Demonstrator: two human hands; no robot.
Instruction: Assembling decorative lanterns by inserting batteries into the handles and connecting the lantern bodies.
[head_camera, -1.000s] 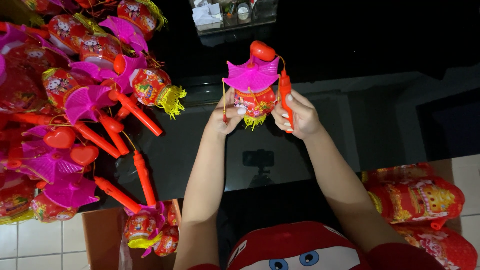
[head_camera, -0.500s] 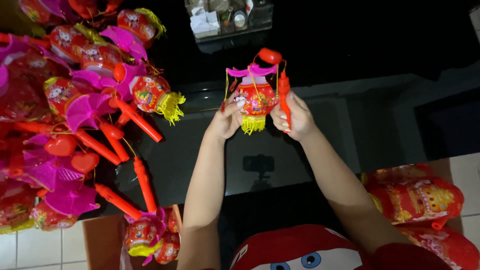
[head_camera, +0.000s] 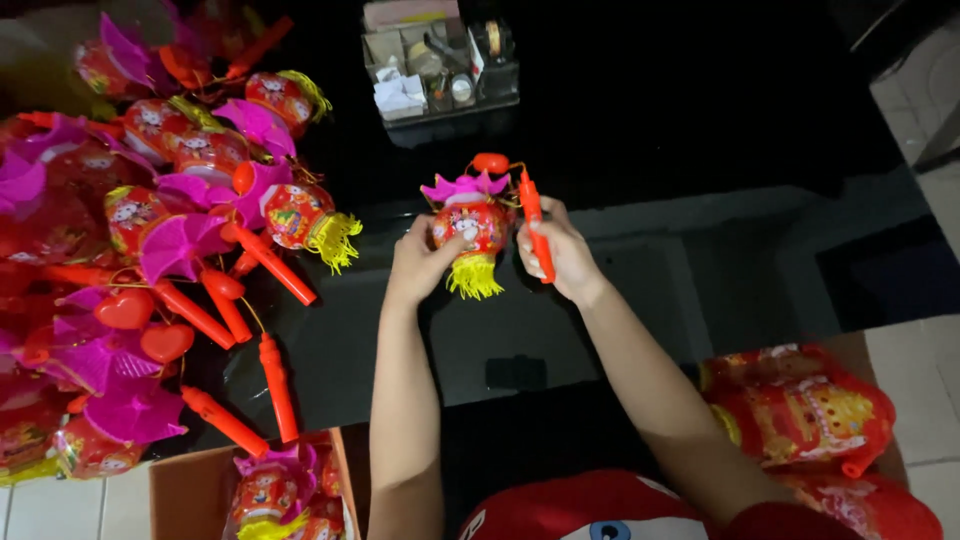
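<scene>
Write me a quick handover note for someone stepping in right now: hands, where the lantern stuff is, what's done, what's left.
Left hand: cups the side of a small red toy lantern with a pink top and yellow fringe, held over the dark table.
Right hand: grips the lantern's orange handle stick.
Done: a big heap of finished lanterns lies at the table's left.
Left: more lanterns sit in the cardboard box below, and in packs at the right.
A clear organiser stands at the far edge.
</scene>
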